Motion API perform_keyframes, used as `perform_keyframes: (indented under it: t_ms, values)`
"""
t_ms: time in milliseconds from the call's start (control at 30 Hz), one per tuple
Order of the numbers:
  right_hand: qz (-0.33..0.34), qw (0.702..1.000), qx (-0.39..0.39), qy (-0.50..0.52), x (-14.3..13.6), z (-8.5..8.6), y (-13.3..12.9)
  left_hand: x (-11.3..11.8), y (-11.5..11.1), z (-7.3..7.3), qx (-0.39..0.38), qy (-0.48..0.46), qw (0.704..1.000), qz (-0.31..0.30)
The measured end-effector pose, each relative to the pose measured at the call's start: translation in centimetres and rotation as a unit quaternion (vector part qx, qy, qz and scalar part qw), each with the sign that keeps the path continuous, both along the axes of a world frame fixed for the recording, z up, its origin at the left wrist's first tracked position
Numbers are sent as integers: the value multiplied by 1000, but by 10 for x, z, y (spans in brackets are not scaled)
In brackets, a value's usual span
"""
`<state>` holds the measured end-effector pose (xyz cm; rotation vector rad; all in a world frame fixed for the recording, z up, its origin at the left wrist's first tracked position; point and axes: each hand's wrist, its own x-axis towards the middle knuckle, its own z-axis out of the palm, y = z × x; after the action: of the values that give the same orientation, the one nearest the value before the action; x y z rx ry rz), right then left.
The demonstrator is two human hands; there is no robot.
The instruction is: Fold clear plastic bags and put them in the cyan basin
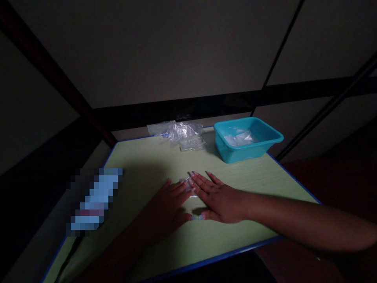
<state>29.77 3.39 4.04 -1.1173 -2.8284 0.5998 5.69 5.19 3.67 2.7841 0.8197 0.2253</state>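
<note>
On the pale green table, a small clear plastic piece lies flat under the fingertips of both hands. My left hand rests on its left part, palm down with fingers stretched out. From the right, my right hand lies palm down over the other part, its fingers spread. The two thumbs nearly meet in front of the plastic. Most of the piece is hidden beneath the fingers.
Crumpled clear plastic bags lie at the table's back edge. A turquoise basket at the back right holds more clear plastic. A pixelated bluish object with a dark cable is at the left. Wall panels stand behind.
</note>
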Motion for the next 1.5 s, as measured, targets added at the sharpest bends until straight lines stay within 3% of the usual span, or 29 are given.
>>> perform_keyframes:
  t_ms: [267,500,800,1100,1233,1333,1500]
  values:
    - [7,999,-13,-37,-1,7,1,-13,9,10,-39,5,999,-22]
    - [9,1000,-9,-8,-1,9,1,-26,14,9,-21,-43,999,22]
    - [14,1000,6,-20,-2,13,2,-9,9,6,-49,-11,998,-34]
    - [22,999,-15,-23,1,10,2,-9,14,-4,-63,22,997,-24]
    - [62,998,-8,31,7,18,8,-8,14,-6,-59,26,998,-20]
    - [42,995,39,88,9,21,15,-6,13,-4,-50,29,998,-23]
    - [45,998,13,34,7,6,15,-2,12,-1,-18,52,998,-36]
